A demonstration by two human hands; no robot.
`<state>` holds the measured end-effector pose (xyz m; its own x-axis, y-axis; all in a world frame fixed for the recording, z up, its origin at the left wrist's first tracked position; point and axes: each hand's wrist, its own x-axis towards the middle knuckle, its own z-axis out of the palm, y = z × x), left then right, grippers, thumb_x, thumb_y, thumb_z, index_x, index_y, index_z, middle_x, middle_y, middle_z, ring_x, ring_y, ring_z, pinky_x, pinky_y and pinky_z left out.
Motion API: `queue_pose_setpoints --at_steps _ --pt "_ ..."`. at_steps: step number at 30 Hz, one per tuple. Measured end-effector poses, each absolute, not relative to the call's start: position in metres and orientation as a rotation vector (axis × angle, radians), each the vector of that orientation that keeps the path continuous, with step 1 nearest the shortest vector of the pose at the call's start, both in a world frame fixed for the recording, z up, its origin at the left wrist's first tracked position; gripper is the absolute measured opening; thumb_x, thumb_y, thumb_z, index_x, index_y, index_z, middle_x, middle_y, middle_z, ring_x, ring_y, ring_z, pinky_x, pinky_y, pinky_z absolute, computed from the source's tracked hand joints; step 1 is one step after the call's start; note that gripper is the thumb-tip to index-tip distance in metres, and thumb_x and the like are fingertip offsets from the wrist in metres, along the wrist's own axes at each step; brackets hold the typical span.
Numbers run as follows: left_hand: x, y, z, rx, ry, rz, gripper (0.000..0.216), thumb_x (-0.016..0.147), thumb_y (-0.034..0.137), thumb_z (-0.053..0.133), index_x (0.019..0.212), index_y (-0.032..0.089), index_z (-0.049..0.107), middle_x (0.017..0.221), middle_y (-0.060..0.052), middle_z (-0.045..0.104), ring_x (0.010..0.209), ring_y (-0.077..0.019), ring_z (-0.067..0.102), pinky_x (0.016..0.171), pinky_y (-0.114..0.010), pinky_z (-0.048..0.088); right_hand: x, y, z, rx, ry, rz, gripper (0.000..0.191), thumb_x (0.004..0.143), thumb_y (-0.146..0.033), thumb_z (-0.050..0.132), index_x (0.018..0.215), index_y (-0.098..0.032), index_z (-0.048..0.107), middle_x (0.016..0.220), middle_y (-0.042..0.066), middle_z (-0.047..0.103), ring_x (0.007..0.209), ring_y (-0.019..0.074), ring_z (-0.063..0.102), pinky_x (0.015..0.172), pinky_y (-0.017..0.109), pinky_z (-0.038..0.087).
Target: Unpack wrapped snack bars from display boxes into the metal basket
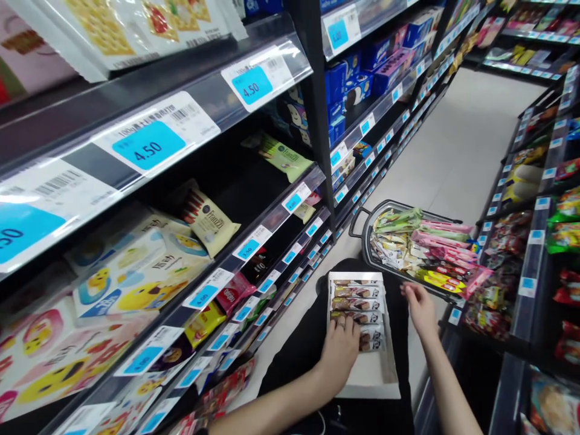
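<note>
An open white cardboard box [371,368] rests on the person's dark-clothed lap, with several wrapped snack bars [356,304] lying crosswise in its far part. My left hand [339,347] reaches into it from the left, fingers bent and closed over one of the bars; the fingertips are partly hidden. To the right of the box, my right hand [420,311] hovers near the basket's close edge. Its fingers are curled together, and nothing shows in them. Beyond both hands, a black basket [368,238] is filled with snack packets [446,248] in pink, green, white and yellow.
Shelves with price tags [149,148] run along the left, holding white snack boxes [131,284] and pale green packets [285,156]. Another shelf [528,266] of bagged snacks stands close on the right. Between them, the pale floor [471,133] of the aisle stretches away.
</note>
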<state>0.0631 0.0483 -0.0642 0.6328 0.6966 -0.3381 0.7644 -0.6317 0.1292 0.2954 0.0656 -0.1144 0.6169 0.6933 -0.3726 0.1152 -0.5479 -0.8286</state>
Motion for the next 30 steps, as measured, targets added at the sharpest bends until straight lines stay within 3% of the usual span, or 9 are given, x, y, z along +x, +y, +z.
queue_pose_setpoints --at_steps 5,9,12,14,17,19,22,26,30 --pt "0.066 0.059 -0.053 2.467 1.109 -0.425 0.037 0.076 0.009 0.059 0.113 0.004 0.056 0.112 -0.022 0.057 0.106 -0.0343 0.056 0.091 -0.049 0.044 0.256 -0.014 -0.074 -2.027 -0.647 0.758 0.046 0.079 -0.059 0.06 0.089 -0.016 0.071 0.088 0.011 0.073 0.085 0.0267 0.068 0.071 0.033 0.049" --pt "0.068 0.064 -0.044 2.289 1.002 -0.434 0.041 0.075 0.012 0.059 0.115 0.006 0.052 0.112 -0.023 0.058 0.098 -0.0341 0.06 0.079 -0.043 0.049 0.236 -0.038 -0.062 -1.996 -0.602 0.744 0.044 0.079 -0.056 0.06 0.091 -0.016 0.07 0.087 0.011 0.074 0.08 0.0259 0.069 0.067 0.032 0.05" --pt "0.066 0.072 -0.03 2.101 0.973 -0.392 0.036 0.081 0.014 0.051 0.116 0.008 0.047 0.101 -0.019 0.062 0.094 -0.0322 0.063 0.08 -0.042 0.047 0.23 -0.039 -0.057 -1.91 -0.578 0.781 0.042 0.082 -0.053 0.059 0.097 -0.015 0.068 0.091 0.011 0.074 0.08 0.0243 0.069 0.073 0.035 0.053" --pt "0.061 0.08 -0.017 1.941 0.925 -0.35 0.035 0.082 0.02 0.052 0.116 0.012 0.045 0.097 -0.014 0.062 0.089 -0.0282 0.063 0.076 -0.038 0.048 0.23 -0.035 -0.052 -1.832 -0.589 0.82 0.042 0.081 -0.052 0.061 0.101 -0.016 0.067 0.099 0.012 0.072 0.084 0.0233 0.067 0.077 0.036 0.053" --pt "0.052 0.091 0.002 1.64 0.755 -0.34 0.041 0.077 0.032 0.059 0.112 0.017 0.045 0.089 -0.004 0.061 0.061 -0.0155 0.057 0.057 -0.027 0.047 0.233 -0.031 -0.037 -1.711 -0.633 0.907 0.045 0.076 -0.051 0.066 0.106 -0.018 0.068 0.102 0.011 0.069 0.085 0.0217 0.065 0.076 0.033 0.053" --pt "0.047 0.095 0.01 1.442 0.636 -0.339 0.043 0.079 0.039 0.054 0.115 0.017 0.045 0.081 -0.001 0.058 0.046 -0.0086 0.046 0.046 -0.022 0.041 0.233 -0.029 -0.025 -1.645 -0.655 0.976 0.042 0.074 -0.05 0.069 0.102 -0.019 0.07 0.096 0.009 0.07 0.081 0.0208 0.065 0.072 0.03 0.053" --pt "0.043 0.094 0.014 1.23 0.495 -0.329 0.051 0.081 0.052 0.043 0.113 0.012 0.051 0.073 -0.003 0.057 0.04 -0.0064 0.04 0.041 -0.02 0.035 0.231 -0.029 -0.007 -1.587 -0.644 1.054 0.034 0.075 -0.05 0.071 0.088 -0.018 0.072 0.078 0.005 0.069 0.067 0.0175 0.063 0.062 0.027 0.052" --pt "0.042 0.085 0.016 1.032 0.412 -0.298 0.058 0.08 0.058 0.046 0.113 0.012 0.056 0.075 -0.007 0.064 0.048 -0.0105 0.051 0.045 -0.021 0.041 0.228 -0.03 0.006 -1.547 -0.575 1.157 0.033 0.076 -0.049 0.071 0.071 -0.017 0.065 0.054 -0.001 0.057 0.047 0.0123 0.052 0.046 0.022 0.042" --pt "0.043 0.075 0.027 1.47 0.662 -0.048 0.055 0.078 0.035 0.064 0.129 0.02 0.051 0.104 -0.009 0.068 0.085 -0.0206 0.065 0.077 -0.032 0.053 0.221 -0.031 0.009 -1.531 -0.42 1.207 0.038 0.073 -0.053 0.072 0.068 -0.017 0.06 0.049 -0.003 0.051 0.039 0.0089 0.045 0.039 0.02 0.035"
